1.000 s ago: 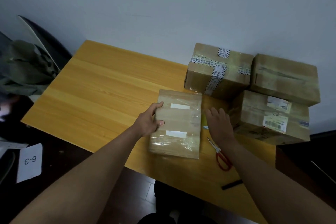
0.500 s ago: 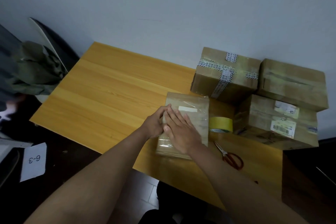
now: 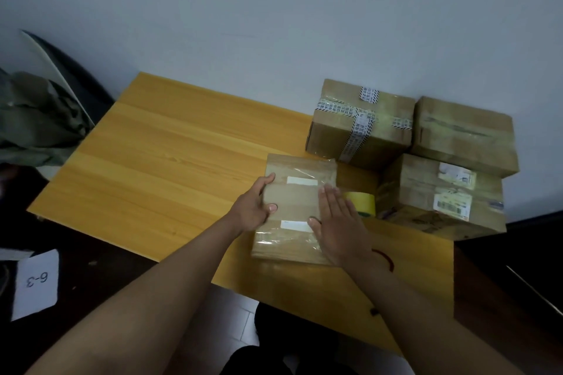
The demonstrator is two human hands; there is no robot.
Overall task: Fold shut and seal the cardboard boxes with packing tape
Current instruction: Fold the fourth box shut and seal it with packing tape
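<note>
On the surface (image 3: 158, 161) a flat box (image 3: 297, 201) lies nearest the person, a tape roll (image 3: 364, 202) just to its right, and three boxes (image 3: 441, 161) cluster behind and right of it against the wall (image 3: 274, 24).
</note>
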